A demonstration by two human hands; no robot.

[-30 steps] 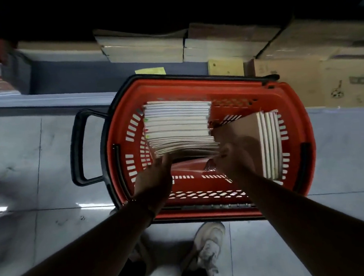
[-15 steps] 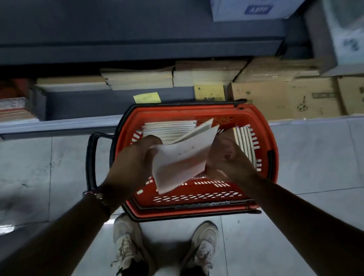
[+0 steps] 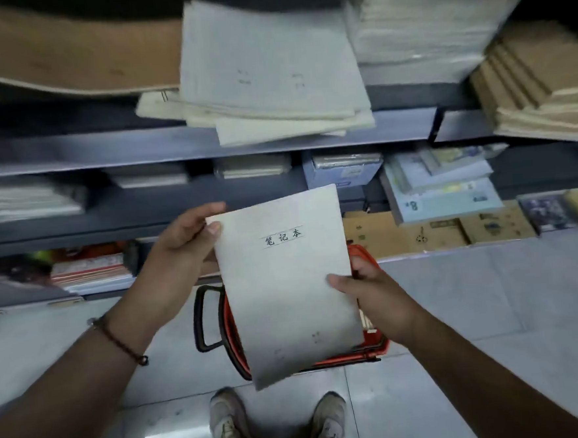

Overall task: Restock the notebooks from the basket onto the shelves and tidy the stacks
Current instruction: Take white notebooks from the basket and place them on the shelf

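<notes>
Grey metal shelving (image 3: 207, 142) is filling the upper frame in dim light. Below the shelving, pale glossy floor tiles (image 3: 475, 308) are reflecting ceiling light. Brown cardboard (image 3: 74, 59) is sagging at the shelving's upper left; cardboard boxes (image 3: 435, 232) are sitting at its foot on the right, blue-printed packs (image 3: 446, 190) resting just above them.

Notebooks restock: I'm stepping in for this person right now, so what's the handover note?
Left hand grips the upper left corner of a grey notebook, thumb on the cover. Right hand holds its right edge.
The notebook is held up in front of the shelves, above the red basket on the floor.
Done: notebook lifted out.
Left: probably lay it on the matching grey stack on the upper shelf, which sits fanned and overhanging, then square that stack. The basket's contents are hidden here.
</notes>
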